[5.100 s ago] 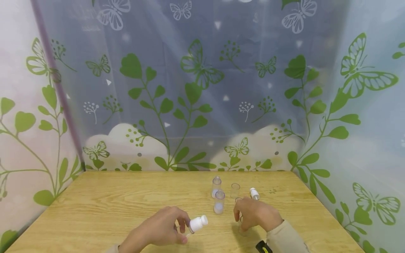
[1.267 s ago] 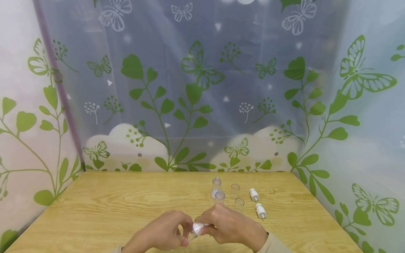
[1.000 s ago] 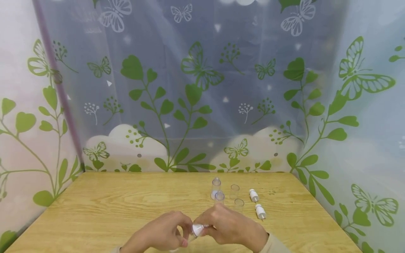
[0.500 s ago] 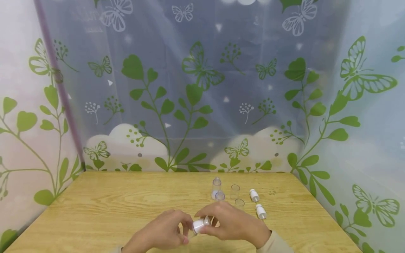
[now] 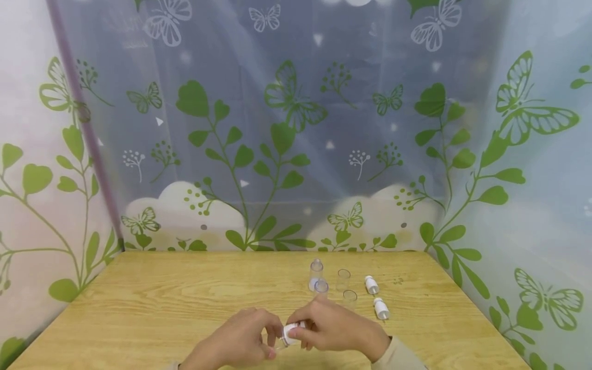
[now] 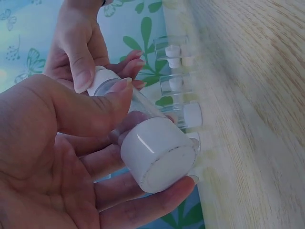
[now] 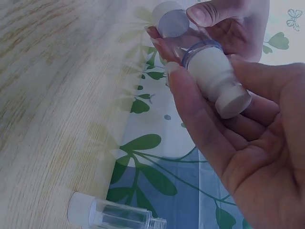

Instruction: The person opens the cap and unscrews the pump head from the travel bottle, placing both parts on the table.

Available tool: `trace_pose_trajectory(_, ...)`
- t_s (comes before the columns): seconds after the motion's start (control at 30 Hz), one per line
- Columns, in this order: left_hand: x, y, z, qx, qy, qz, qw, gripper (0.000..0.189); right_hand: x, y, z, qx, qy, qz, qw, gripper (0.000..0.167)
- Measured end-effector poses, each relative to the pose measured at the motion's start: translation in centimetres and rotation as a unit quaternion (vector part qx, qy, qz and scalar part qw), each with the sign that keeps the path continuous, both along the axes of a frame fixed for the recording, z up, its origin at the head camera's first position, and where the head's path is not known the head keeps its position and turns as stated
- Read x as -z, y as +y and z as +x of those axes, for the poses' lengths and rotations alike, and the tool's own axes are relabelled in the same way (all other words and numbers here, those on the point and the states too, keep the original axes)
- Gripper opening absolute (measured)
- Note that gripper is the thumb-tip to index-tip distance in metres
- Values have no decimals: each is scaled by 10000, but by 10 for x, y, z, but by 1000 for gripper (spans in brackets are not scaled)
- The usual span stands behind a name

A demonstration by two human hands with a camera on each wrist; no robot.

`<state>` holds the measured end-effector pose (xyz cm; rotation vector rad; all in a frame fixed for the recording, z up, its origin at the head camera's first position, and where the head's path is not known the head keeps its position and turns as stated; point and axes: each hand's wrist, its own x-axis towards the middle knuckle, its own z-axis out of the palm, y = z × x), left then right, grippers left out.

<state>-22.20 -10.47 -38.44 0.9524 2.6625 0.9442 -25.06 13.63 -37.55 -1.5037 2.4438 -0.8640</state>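
Observation:
Both hands meet over the front of the table around one small clear bottle (image 6: pixel 147 105) with a white base (image 6: pixel 157 155) and a white pump top (image 7: pixel 209 71). My left hand (image 5: pixel 240 336) holds the clear body between thumb and fingers, with the base toward the palm side. My right hand (image 5: pixel 337 326) grips the white pump top at the other end, thumb on one side and fingers on the other. The bottle lies tilted in the air, its top toward the right hand. In the right wrist view a bluish clear rim (image 7: pixel 202 47) rings the joint between top and body.
Beyond the right hand stand two clear bottles, one at the back (image 5: pixel 316 273) and one partly hidden (image 5: pixel 321 285). Two clear open cylinders (image 5: pixel 344 280) are beside them. Two white pump tops (image 5: pixel 371 285) lie farther right on the wooden table (image 5: pixel 185 293). Printed curtains surround it.
My right hand has come from the clear cylinders at the right to the bottle's white top. Over the last second it has loosened and gripped again. The left hand keeps its hold.

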Motion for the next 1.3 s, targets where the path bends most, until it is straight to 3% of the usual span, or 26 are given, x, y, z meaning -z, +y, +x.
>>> trace_pose_trajectory(0.3, 0, -1, -1, 52, -72, 92, 9999, 24, -3, -1, 3, 112, 353, -18, 9993, 19)
trace_pose_trajectory(0.57, -1, -2, -1, -46, -184, 96, 9998, 24, -2, -1, 2, 116, 694, -174, 9974, 24)
trace_pose_trajectory(1.0, -2, -1, 0, -140, -192, -9, 9997, 24, -1, -4, 2, 305, 195, -163, 9992, 27)
trace_pose_trajectory(1.3, -1, -1, -1, -146, -194, 22, 9997, 23, -1, -4, 1, 313, 211, -176, 9991, 27)
